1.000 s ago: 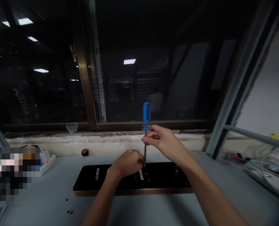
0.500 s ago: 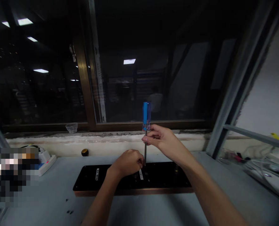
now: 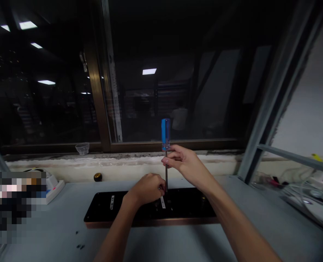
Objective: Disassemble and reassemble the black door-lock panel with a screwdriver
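Observation:
A screwdriver with a clear blue handle stands nearly upright, its tip down at a long black panel with copper-coloured sides. My right hand is closed on its shaft just under the handle, thumb against fingers. Close to the tip, my left hand is closed above the panel, its fingertips pinched beside the shaft. Whatever those fingertips hold, if anything, is hidden. White labels are stuck on the panel, one of them just below my left fingers.
A black and gold knob sits at the back of the grey table. A clear plastic cup is on the window ledge. On the left is a white power strip; cables lie at the right. Small dark bits lie in front.
The screwdriver and my right hand have shifted slightly left, and the handle now leans a little left. My left hand has stayed almost in place.

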A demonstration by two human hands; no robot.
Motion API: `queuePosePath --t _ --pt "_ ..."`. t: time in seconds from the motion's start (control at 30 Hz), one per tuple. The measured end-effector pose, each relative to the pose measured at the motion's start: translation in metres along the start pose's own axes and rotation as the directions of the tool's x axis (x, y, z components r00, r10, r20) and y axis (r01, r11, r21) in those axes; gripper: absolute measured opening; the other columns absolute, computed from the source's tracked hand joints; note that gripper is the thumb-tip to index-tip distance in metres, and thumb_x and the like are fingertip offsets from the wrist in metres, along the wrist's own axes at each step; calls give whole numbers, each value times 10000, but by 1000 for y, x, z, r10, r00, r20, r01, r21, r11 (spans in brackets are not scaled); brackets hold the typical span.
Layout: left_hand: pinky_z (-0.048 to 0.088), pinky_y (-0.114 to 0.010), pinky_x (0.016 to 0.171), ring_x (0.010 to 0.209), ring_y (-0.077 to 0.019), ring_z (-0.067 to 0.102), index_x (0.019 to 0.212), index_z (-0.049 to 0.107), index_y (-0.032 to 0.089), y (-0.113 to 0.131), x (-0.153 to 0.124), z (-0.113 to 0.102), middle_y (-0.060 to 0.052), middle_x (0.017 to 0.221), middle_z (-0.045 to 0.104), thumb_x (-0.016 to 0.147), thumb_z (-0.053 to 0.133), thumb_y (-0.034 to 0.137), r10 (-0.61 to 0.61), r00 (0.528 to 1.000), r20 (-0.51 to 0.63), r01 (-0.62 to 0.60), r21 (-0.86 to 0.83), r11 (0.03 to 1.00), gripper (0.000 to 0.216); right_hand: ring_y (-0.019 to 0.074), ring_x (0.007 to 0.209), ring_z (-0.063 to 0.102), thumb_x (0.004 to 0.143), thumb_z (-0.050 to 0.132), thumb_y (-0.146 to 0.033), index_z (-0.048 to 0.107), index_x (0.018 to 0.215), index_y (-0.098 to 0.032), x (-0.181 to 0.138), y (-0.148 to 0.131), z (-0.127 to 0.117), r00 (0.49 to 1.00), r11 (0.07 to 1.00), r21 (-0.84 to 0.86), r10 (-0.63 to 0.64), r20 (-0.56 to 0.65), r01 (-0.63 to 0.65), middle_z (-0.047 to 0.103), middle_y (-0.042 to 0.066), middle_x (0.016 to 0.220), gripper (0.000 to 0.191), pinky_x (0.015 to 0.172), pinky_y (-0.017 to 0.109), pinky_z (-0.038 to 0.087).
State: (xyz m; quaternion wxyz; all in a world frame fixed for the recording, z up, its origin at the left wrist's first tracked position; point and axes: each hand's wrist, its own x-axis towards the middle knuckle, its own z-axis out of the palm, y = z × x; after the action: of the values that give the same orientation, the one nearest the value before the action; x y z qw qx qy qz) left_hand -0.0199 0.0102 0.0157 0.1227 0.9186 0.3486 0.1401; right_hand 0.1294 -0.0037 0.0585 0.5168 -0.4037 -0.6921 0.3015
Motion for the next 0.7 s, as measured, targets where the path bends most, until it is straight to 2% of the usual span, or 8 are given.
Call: queuePosePath --t 0.1,0.2,0.3,0.37,0.5,0.57,0.63,0.7 --pt "419 -246 695 730 -166 575 721 672 146 1 0 -1 -46 748 653 657 488 80 -21 1000 4 22 -30 999 205 148 606 567 662 599 -276 524 812 -185 0 -2 1 999 1000 -2 31 10 -31 615 -5 622 190 627 302 461" --pt "431 -244 710 746 -156 586 846 658 137 1 -1 -1 -41 781 663 656 480 75 -48 999 1 47 -208 977 267 154 636 576 678 579 -288 523 795 -183 -1 -4 1 998 999 1 47 50 -47 626 8 643 167 640 308 464" --pt "440 -241 731 810 -151 591 951 614 124 0 0 -1 -56 884 664 691 498 128 -38 999 -4 31 -498 866 285 157 699 590 716 533 -287 517 857 -174 -2 -5 0 995 999 29 38 93 -41 650 32 711 182 677 308 456" --pt "445 -238 679 750 -147 592 904 608 112 1 1 -1 -55 826 659 712 507 177 -75 997 -11 54 -601 798 227 152 699 586 736 507 -295 507 911 -167 -2 -3 0 994 999 32 27 108 -30 655 40 739 217 678 304 447" --pt "407 -224 550 544 -122 537 669 582 133 4 5 0 9 572 578 686 559 223 -212 974 -75 140 -538 831 95 156 702 574 704 539 -297 526 872 -170 -1 0 2 997 998 -61 -9 76 13 631 38 760 211 654 293 440" --pt "388 -225 543 530 -122 520 588 548 150 6 7 0 24 527 546 675 591 267 -248 959 -136 165 -440 883 152 160 684 569 675 561 -268 543 791 -181 -1 1 3 999 988 -152 -29 46 36 614 26 732 146 640 293 437" --pt "374 -228 548 548 -123 507 576 536 158 7 8 2 29 537 539 667 611 316 -251 949 -193 172 -350 921 197 161 636 566 669 557 -241 554 746 -190 -1 1 2 999 976 -214 -34 26 38 598 9 666 93 615 293 432" --pt "373 -224 563 585 -124 510 644 557 155 8 8 2 26 588 554 688 596 334 -221 952 -213 137 -349 927 189 161 598 568 676 544 -223 569 771 -192 -2 1 1 1000 976 -218 -21 22 25 590 -5 618 103 593 290 430"
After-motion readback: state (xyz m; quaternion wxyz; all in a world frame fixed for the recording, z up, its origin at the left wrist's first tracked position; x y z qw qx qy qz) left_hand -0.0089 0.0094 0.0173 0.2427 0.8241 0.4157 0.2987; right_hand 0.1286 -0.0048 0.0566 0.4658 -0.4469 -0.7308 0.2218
